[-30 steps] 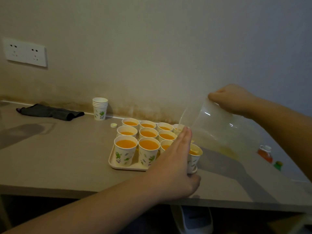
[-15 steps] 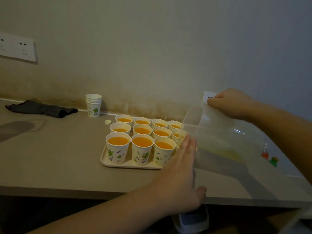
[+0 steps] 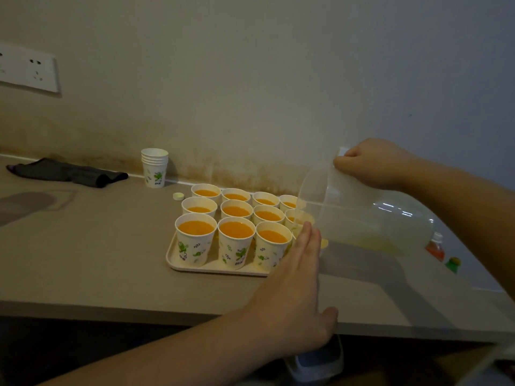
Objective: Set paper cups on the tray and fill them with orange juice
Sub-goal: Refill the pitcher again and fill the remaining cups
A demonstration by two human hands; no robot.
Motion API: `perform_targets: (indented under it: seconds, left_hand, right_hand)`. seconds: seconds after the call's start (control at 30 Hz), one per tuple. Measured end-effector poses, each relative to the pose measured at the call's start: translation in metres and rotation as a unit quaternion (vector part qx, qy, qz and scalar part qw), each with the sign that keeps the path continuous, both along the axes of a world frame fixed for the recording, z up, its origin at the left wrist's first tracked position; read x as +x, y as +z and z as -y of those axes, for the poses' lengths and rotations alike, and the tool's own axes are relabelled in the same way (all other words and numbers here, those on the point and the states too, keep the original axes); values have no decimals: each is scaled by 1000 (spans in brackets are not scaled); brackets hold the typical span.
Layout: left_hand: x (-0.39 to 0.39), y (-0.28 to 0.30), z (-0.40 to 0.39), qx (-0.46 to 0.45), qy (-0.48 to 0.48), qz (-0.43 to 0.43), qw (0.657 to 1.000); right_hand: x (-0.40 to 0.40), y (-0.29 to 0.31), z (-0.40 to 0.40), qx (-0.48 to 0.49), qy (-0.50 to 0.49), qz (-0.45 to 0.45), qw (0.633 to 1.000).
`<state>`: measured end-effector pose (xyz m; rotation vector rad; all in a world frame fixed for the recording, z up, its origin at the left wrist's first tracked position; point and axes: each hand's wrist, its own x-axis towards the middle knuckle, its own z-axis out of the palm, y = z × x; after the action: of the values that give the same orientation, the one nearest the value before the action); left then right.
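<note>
A beige tray on the brown table holds several white paper cups with green prints, filled with orange juice, such as the front left cup. My right hand grips the handle of a clear plastic jug, tipped steeply over the tray's right end with a little juice left inside. My left hand stands edge-on with straight fingers by the front right cups, hiding the cup under the spout; whether it touches a cup is unclear.
A stack of spare paper cups stands by the wall, a small bottle cap beside the tray, a dark cloth at far left. Two small bottles lie beyond the jug. The table's front edge runs near my arm.
The view has shifted so the tray sits more to the left. The jug stays tilted over the right cups, and my left hand stays beside them.
</note>
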<state>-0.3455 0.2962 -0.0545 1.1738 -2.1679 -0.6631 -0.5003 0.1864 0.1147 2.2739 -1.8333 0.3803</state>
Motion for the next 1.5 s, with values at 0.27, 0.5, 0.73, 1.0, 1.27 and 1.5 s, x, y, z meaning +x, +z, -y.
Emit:
perform_targets:
  seconds: [0.27, 0.5, 0.73, 1.0, 1.27, 1.5]
  left_hand:
    - [5, -5, 1, 8, 6, -1, 1000]
    - [7, -7, 1, 8, 6, -5, 1000]
    - [9, -8, 0, 9, 2, -7, 1000]
    - [10, -7, 0, 4, 2, -3, 1000]
    - [10, -5, 1, -1, 10, 1, 1000]
    - [13, 4, 3, -19, 26, 2, 999]
  right_hand:
    - [8, -1, 6, -8, 23, -7, 1000]
    - [16, -1, 7, -11, 23, -29, 999]
    - [22, 1, 6, -10, 35, -46, 998]
    - [24, 3, 6, -14, 37, -55, 998]
    - [22, 2, 6, -12, 37, -34, 999]
    - [7, -2, 14, -1, 15, 81, 997]
